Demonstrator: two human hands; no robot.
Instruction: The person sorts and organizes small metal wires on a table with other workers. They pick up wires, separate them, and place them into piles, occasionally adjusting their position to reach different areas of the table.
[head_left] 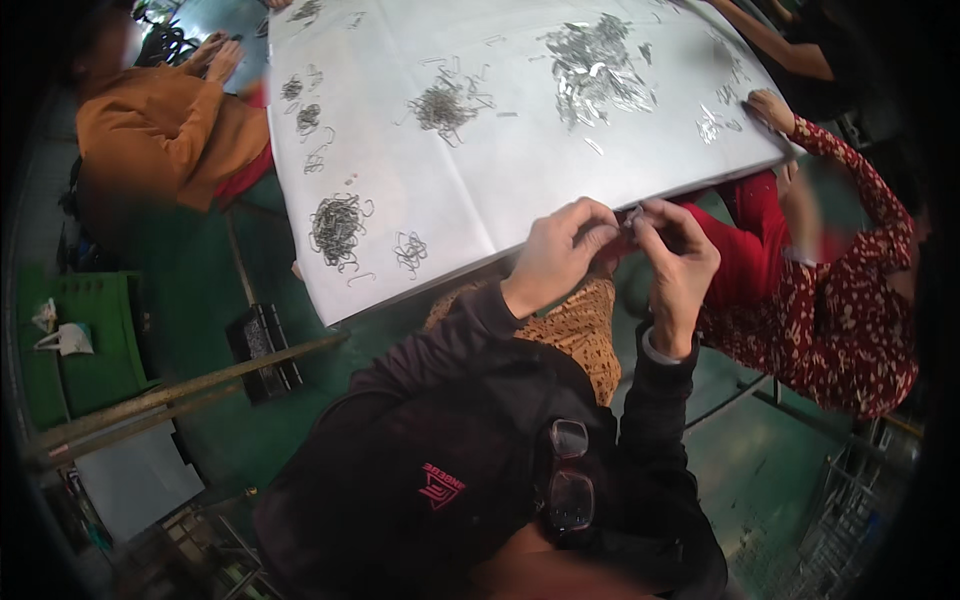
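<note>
Right now, seen from the head, both hands meet at the table (480, 215) edge: left hand (560, 250) and right hand (675, 265) pinch one small metal clip (632, 217) between curled fingertips, apparently fitting it together; finishing likely needs steady pressure.

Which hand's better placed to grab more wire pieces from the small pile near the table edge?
Probably left. The left hand is nearer the small wire pile; the right hand is farther off, and both pinch a small metal piece.
</note>
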